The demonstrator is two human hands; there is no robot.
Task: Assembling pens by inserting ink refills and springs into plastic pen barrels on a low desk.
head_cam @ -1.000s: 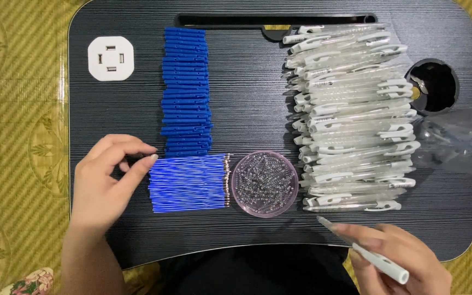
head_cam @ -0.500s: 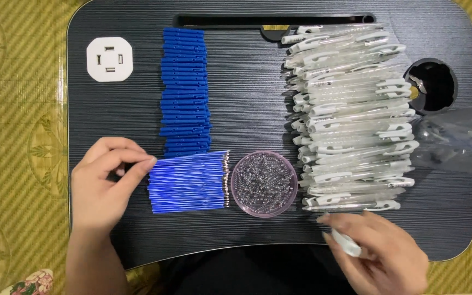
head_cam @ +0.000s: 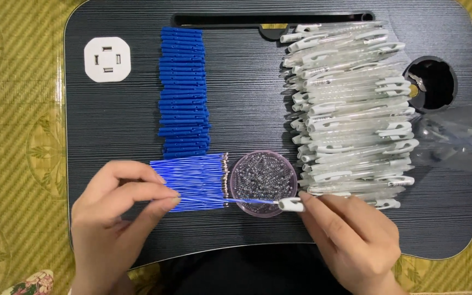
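The left hand point(head_cam: 118, 210) pinches the tail end of a single blue refill point(head_cam: 230, 201) between thumb and forefinger, its other fingers loosely curled, and holds it level just above the tabletop so that the tip points across toward the other hand. The right hand point(head_cam: 350, 243) is closed around a clear pen barrel point(head_cam: 291, 205), of which only the white end pokes out past the fingertips; the rest is hidden in the palm. That white end faces the refill's tip, the two meeting or nearly so over the near edge of the round dish of small springs point(head_cam: 262, 182), a line-up that suits sliding one into the other. Directly ahead of the left fingertips lies the bundle of blue refills point(head_cam: 195, 177), laid parallel with their metal tips all turned toward the dish, so one can be drawn off by its tail. Farther from that hand, a column of blue caps point(head_cam: 184, 93) runs away across the black lap desk point(head_cam: 247, 109), with a white square socket block point(head_cam: 107, 59) off to its outer side. Beyond the right hand's knuckles a deep stack of clear pen barrels with white clips point(head_cam: 350, 104) lies within easy reach, and to that hand's outer side a crumpled clear plastic bag point(head_cam: 454, 139) rests beside the desk's cup hole point(head_cam: 430, 83).
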